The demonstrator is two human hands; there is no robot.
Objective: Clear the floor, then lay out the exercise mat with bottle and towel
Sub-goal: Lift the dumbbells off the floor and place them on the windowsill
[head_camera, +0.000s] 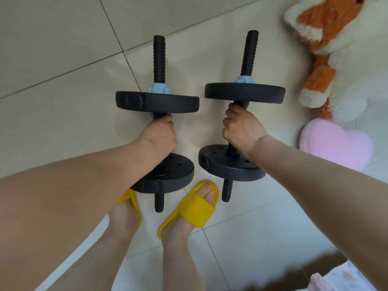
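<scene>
presently, item one: left dumbbell (157, 122), black, bar running from twelve to six o'clock, one plate at each end of the handle, pale blue collar (157, 89) on the far plate, threaded bar ends bare. held in the left hand (160, 134), fingers wrapped fully round the handle between the plates. it hangs over the tiled floor (52, 59), near plate just above the yellow slippers (189, 206); whether it touches the tiles cannot be told.

item two: right dumbbell (241, 114), same pattern, at three o'clock of the first, close but apart. the right hand (241, 128) is closed round its handle in the same way.

handling, as judged: rigid, dense, heavy for their size; plates likely hard plastic shell, not fragile, yet able to mark tile or hurt toes if dropped. the handle middle is the sound place to hold, since it balances the plates; the threaded ends would tip the load. the near ends appear to show no collar, so keeping the bars level seems wise.

surroundings: plush fox toy (327, 38) at two o'clock on the floor, pink heart cushion (336, 143) at three o'clock below it, both soft, light, still to clear. mat, bottle and towel are not in view.
</scene>
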